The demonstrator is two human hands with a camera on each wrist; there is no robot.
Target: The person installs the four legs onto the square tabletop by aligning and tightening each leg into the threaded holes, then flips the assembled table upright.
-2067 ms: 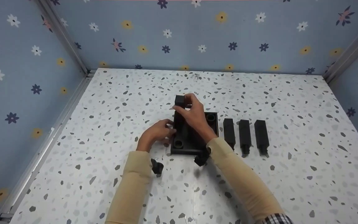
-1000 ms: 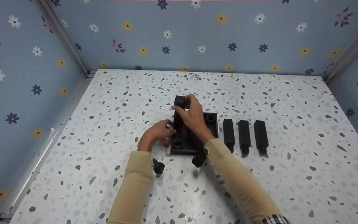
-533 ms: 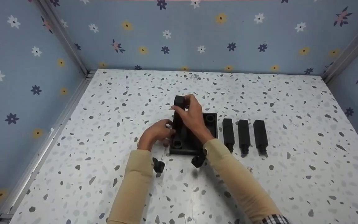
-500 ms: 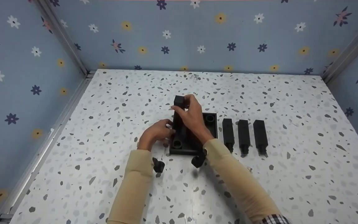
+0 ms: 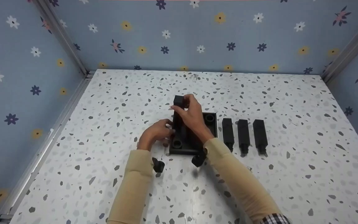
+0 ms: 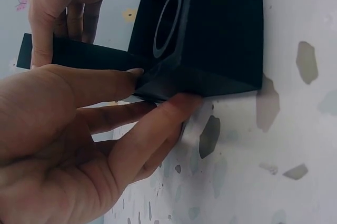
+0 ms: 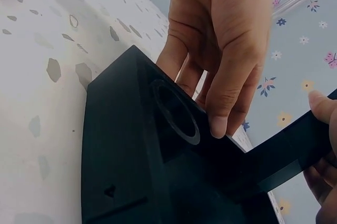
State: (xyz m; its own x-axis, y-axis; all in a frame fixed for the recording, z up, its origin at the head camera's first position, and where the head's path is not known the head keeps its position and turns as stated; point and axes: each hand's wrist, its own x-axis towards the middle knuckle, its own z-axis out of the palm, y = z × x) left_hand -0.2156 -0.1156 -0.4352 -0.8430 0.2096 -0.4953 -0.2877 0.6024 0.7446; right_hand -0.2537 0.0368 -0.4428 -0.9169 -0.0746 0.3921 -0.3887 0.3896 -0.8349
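A shallow black square base (image 5: 185,152) with raised walls and round sockets lies on the table. My left hand (image 5: 158,131) pinches its left wall; the left wrist view shows the thumb at the rim and the fingers along the outer side. My right hand (image 5: 192,115) grips a black square post (image 5: 179,100) near its top. This post stands up at the base's far left corner, and its lower end is hidden in the head view. In the right wrist view, the near left socket ring (image 7: 176,112) shows no post in it.
Three more black posts, a left one (image 5: 228,132), a middle one (image 5: 243,133) and a right one (image 5: 260,133), lie in a row right of the base, threaded ends toward me. Flower-patterned walls (image 5: 197,34) enclose the speckled table (image 5: 306,124).
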